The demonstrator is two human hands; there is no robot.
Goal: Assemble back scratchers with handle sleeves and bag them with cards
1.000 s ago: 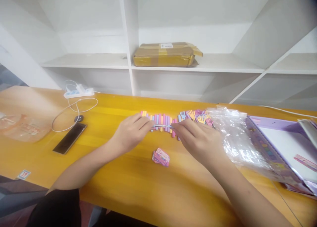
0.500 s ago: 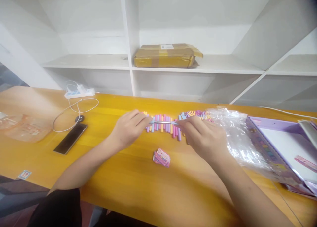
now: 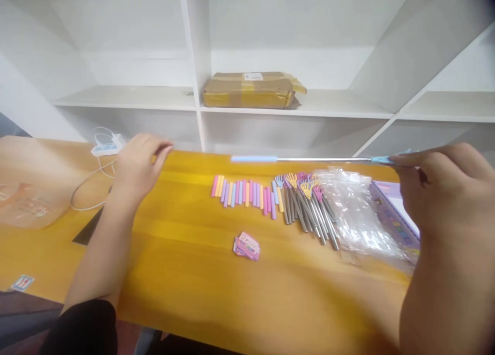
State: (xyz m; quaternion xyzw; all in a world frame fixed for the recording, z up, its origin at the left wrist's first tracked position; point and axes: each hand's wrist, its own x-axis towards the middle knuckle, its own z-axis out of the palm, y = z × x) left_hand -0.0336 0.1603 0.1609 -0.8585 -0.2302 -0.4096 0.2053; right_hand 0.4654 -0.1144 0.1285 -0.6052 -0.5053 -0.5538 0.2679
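- My right hand (image 3: 450, 182) pinches the blue scratcher (image 3: 325, 160) by its claw end, so its extended rod hangs level above the table (image 3: 185, 272).
- My left hand (image 3: 137, 164) is well apart, seemingly empty; I can't tell whether its fingertips meet.
- Coloured sleeves (image 3: 247, 192) lie side by side, probably for easy picking, beside heaped scratchers (image 3: 309, 210).

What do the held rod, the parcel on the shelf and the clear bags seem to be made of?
Held rod: polished metal, perhaps steel, judging by its silvery shine.
Parcel: probably cardboard, dull brown, wrapped in glossy yellowish tape, likely plastic.
Clear bags: thin, glossy plastic film, see-through with crinkled highlights.
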